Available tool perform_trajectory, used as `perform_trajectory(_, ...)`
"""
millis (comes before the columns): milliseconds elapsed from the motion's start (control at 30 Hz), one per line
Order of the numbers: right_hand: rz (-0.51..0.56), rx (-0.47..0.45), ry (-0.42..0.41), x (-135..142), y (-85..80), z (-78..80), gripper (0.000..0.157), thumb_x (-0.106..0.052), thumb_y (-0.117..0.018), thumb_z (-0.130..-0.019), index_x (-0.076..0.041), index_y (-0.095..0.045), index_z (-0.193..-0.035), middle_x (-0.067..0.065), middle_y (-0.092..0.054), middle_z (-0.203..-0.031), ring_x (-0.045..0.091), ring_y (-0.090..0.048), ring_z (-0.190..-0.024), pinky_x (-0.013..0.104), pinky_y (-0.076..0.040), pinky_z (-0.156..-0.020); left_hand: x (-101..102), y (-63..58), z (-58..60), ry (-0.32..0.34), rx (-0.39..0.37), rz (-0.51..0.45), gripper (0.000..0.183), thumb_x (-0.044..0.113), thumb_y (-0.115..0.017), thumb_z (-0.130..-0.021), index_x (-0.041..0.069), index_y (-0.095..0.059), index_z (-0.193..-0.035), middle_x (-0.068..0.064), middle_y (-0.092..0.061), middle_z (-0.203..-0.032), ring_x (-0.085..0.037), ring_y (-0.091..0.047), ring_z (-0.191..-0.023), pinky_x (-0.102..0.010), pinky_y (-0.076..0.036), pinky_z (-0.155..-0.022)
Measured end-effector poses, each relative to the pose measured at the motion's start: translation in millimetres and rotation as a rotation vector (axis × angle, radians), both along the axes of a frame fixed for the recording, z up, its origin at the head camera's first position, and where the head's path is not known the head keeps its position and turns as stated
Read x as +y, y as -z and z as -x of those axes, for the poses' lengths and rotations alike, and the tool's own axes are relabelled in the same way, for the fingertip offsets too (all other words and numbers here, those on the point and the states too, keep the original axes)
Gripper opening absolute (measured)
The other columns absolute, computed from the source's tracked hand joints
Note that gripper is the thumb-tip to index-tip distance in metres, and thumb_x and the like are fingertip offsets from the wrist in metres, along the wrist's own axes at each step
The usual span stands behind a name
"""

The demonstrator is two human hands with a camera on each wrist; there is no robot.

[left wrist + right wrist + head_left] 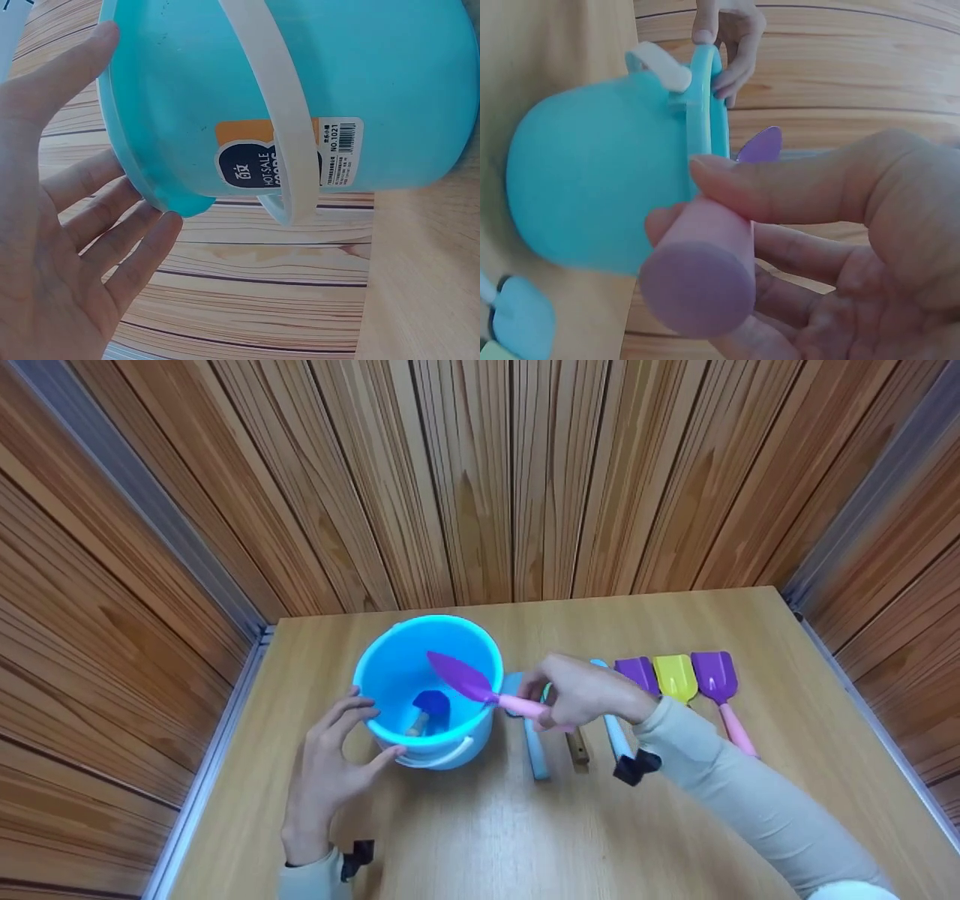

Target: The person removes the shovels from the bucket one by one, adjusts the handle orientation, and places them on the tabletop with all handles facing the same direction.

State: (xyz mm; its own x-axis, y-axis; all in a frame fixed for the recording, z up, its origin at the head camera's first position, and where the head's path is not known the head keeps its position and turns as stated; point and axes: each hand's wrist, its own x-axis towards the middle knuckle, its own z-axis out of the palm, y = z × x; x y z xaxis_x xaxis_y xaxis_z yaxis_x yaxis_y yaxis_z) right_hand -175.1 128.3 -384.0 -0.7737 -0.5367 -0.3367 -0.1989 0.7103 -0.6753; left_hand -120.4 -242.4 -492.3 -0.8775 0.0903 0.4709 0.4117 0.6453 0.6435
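Note:
A light blue bucket [480, 742] with a white handle [274, 82] stands on the table. My right hand [581, 690] pinches the pink handle of a toy trowel [459, 675] between thumb and fingers. The trowel's purple blade points left over the bucket's opening, its neck close to the right rim. Thumb and fingers of my left hand [330, 765] are spread at the bucket's left rim, fingertips right at the edge. Inside the bucket lies a small tool with a dark blue head [432, 703] and a pale handle.
Right of the bucket lie a blue-handled tool [536, 750], a brown handle [577, 748] and another blue handle [618, 735]. Purple [636, 671], yellow [676, 676] and pink-handled purple [715, 675] shovels lie farther right. Wood-panelled walls [465, 487] enclose the table's back and sides.

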Motion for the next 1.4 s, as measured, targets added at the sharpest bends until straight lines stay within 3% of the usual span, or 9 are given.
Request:
perform_trajectory(100,0.025,0.001,0.055,19,3.3,-4.2,0.033,-0.002,-0.081,-0.093,-0.013,-0.076,-0.123,0.007,-0.074,-0.107,0.021,-0.071,-0.08,0.03,-0.063,-0.061,1,0.2,0.6,0.0,0.003,0.002,0.06,0.052,-0.093,-0.079,0.017,-0.078,-0.125,-0.007,-0.07,-0.142,-0.031,-0.057,-0.146,-0.054,-0.054,-0.108)
perform_trajectory(400,0.104,0.146,0.145,87,27.4,-20.0,0.032,0.003,-0.082,-0.088,-0.006,-0.076,-0.118,0.01,-0.073,-0.106,0.022,-0.071,-0.083,0.032,-0.062,-0.061,5,3.2,2.7,0.019,0.036,0.0,0.059,0.049,-0.095,-0.078,0.014,-0.079,-0.123,-0.008,-0.072,-0.138,-0.031,-0.057,-0.145,-0.054,-0.053,-0.111)
perform_trajectory(567,0.052,0.191,0.26,121,47.6,-29.5,0.035,-0.003,-0.085,-0.088,-0.007,-0.074,-0.121,0.009,-0.073,-0.109,0.024,-0.068,-0.092,0.034,-0.06,-0.076,4,2.3,3.3,0.015,0.026,-0.003,0.059,0.051,-0.094,-0.079,0.017,-0.078,-0.125,-0.007,-0.071,-0.139,-0.031,-0.057,-0.146,-0.055,-0.053,-0.11)
perform_trajectory(700,0.045,0.155,0.369,144,56.6,-36.3,0.039,-0.009,-0.086,-0.09,-0.007,-0.073,-0.126,0.014,-0.071,-0.118,0.028,-0.067,-0.098,0.032,-0.06,-0.072,2,3.2,2.0,0.007,0.009,-0.012,0.06,0.053,-0.094,-0.078,0.018,-0.078,-0.124,-0.006,-0.071,-0.138,-0.03,-0.057,-0.146,-0.055,-0.053,-0.11)
perform_trajectory(833,0.05,0.141,0.423,162,57.4,-39.4,0.046,-0.013,-0.087,-0.09,-0.004,-0.07,-0.132,0.018,-0.07,-0.123,0.029,-0.067,-0.097,0.031,-0.063,-0.065,1,4.0,0.8,0.0,-0.003,-0.016,0.061,0.055,-0.094,-0.077,0.019,-0.079,-0.124,-0.006,-0.071,-0.139,-0.03,-0.057,-0.146,-0.055,-0.052,-0.111)
perform_trajectory(1200,-0.016,0.235,0.464,209,56.9,-34.9,0.052,-0.018,-0.087,-0.09,0.005,-0.066,-0.132,0.024,-0.069,-0.12,0.031,-0.065,-0.099,0.028,-0.058,-0.071,-2,2.3,0.2,-0.003,0.01,-0.008,0.064,0.051,-0.096,-0.076,0.012,-0.079,-0.124,-0.006,-0.071,-0.138,-0.03,-0.057,-0.146,-0.056,-0.053,-0.11)
perform_trajectory(1400,0.002,0.179,0.522,231,57.9,-40.9,0.058,-0.014,-0.084,-0.092,0.01,-0.06,-0.138,0.031,-0.066,-0.124,0.026,-0.069,-0.095,0.031,-0.064,-0.063,0,1.3,0.0,0.009,0.009,-0.009,0.06,0.049,-0.095,-0.078,0.014,-0.078,-0.124,-0.009,-0.071,-0.138,-0.031,-0.056,-0.147,-0.054,-0.056,-0.107)
